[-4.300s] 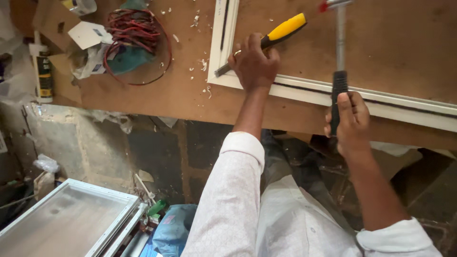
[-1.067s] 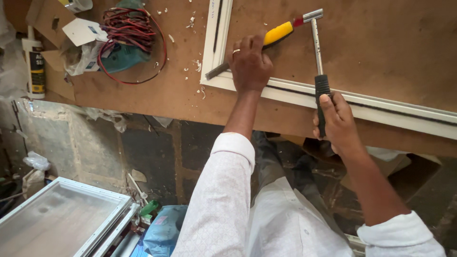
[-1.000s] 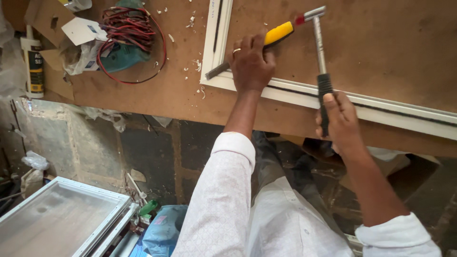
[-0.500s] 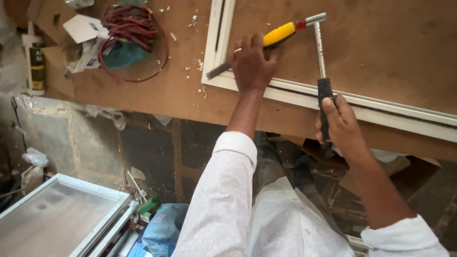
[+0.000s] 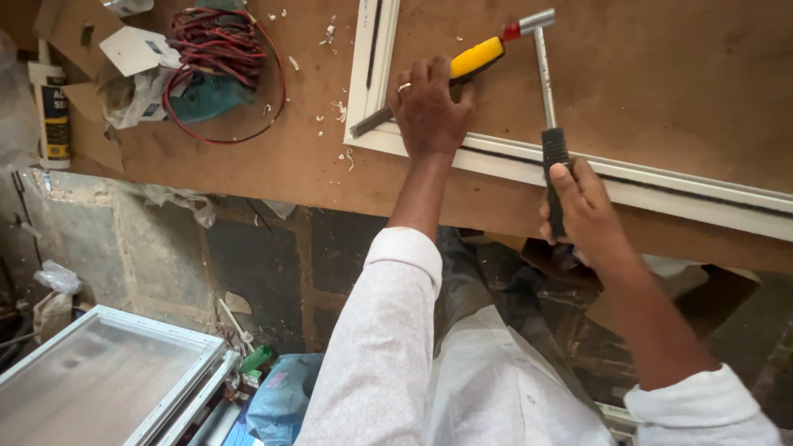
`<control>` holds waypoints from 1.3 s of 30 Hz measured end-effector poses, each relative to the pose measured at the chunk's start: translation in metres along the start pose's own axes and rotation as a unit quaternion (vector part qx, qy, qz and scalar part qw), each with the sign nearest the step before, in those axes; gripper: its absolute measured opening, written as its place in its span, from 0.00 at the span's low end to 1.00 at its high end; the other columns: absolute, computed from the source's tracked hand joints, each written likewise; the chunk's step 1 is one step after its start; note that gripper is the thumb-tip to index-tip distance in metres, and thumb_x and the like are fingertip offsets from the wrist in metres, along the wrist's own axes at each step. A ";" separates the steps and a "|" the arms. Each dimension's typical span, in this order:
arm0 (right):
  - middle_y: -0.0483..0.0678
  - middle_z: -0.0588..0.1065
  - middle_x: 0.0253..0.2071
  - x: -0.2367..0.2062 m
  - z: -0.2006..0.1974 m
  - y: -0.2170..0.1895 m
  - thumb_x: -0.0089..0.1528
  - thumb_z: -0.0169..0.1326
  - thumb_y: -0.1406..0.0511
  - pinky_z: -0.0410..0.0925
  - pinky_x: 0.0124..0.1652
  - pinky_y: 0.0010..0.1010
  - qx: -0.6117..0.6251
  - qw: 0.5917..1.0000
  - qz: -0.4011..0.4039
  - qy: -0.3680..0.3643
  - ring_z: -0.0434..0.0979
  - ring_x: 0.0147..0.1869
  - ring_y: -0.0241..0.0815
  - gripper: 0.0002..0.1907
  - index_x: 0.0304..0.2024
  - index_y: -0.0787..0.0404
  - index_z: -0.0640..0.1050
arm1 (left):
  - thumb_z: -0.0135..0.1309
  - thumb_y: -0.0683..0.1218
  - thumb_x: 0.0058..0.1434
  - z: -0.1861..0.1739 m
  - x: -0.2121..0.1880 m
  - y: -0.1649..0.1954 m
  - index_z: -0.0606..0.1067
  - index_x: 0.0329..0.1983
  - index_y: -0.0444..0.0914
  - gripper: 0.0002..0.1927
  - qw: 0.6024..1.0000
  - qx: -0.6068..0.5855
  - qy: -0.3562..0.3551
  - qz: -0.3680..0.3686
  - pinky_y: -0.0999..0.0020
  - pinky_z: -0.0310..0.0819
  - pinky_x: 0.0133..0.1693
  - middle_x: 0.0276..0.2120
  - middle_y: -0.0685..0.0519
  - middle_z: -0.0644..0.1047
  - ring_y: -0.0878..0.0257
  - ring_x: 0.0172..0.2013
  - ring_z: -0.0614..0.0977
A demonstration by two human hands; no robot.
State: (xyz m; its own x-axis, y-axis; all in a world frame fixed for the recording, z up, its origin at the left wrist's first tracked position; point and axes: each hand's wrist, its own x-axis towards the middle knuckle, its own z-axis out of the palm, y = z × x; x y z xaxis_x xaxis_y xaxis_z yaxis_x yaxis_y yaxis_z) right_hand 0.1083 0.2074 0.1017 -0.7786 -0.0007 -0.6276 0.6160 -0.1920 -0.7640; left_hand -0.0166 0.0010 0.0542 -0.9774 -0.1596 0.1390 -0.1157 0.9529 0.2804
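The left hand (image 5: 428, 111) is gripping a chisel (image 5: 429, 87), blade at the corner of the white frame (image 5: 628, 177) lying on the brown board (image 5: 248, 177). The right hand (image 5: 586, 216) is clasping the hammer (image 5: 545, 107), its head touching the chisel's yellow handle. Red wire (image 5: 216, 45) is lying well left of the frame.

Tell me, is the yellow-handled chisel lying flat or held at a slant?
Held at a slant. The left hand grips the yellow-handled chisel; its blade tip meets the white frame corner and the metal hammer head touches its end.
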 end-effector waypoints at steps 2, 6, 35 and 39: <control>0.46 0.68 0.24 -0.001 0.000 -0.001 0.72 0.45 0.52 0.62 0.17 0.27 -0.012 1.000 0.004 0.002 0.67 0.19 0.35 0.17 0.49 0.58 0.66 | 0.64 0.57 0.51 0.000 0.000 0.000 0.74 0.51 0.46 0.25 1.000 -0.005 0.011 0.008 0.47 0.63 0.59 0.46 0.53 0.74 0.50 0.55 0.74; 0.46 0.69 0.25 0.001 -0.002 -0.002 0.72 0.45 0.52 0.62 0.17 0.28 -0.013 1.000 0.002 -0.003 0.68 0.19 0.35 0.17 0.48 0.58 0.66 | 0.63 0.56 0.51 0.001 0.001 -0.002 0.74 0.52 0.46 0.25 1.000 -0.003 0.022 0.007 0.45 0.61 0.61 0.47 0.53 0.74 0.48 0.56 0.73; 0.45 0.68 0.26 -0.005 0.002 0.007 0.73 0.46 0.52 0.64 0.20 0.25 0.042 0.998 -0.054 -0.003 0.67 0.21 0.34 0.17 0.49 0.59 0.65 | 0.63 0.54 0.47 0.000 0.000 -0.004 0.75 0.47 0.46 0.24 0.998 -0.030 0.050 -0.002 0.47 0.64 0.58 0.44 0.53 0.74 0.48 0.53 0.75; 0.45 0.68 0.25 -0.007 0.004 0.012 0.73 0.47 0.52 0.64 0.19 0.25 0.031 0.998 -0.047 -0.002 0.67 0.21 0.34 0.18 0.49 0.59 0.65 | 0.63 0.54 0.49 0.001 0.000 -0.004 0.75 0.48 0.46 0.23 0.999 -0.037 -0.001 -0.035 0.48 0.64 0.60 0.44 0.54 0.74 0.52 0.51 0.77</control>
State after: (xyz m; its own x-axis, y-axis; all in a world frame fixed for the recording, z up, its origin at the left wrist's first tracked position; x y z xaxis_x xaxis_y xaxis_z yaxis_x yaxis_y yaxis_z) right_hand 0.1208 0.2015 0.0979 -0.8329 0.0154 -0.5532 0.5323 -0.2512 -0.8085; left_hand -0.0158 -0.0029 0.0519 -0.9676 -0.2251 0.1139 -0.1714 0.9177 0.3583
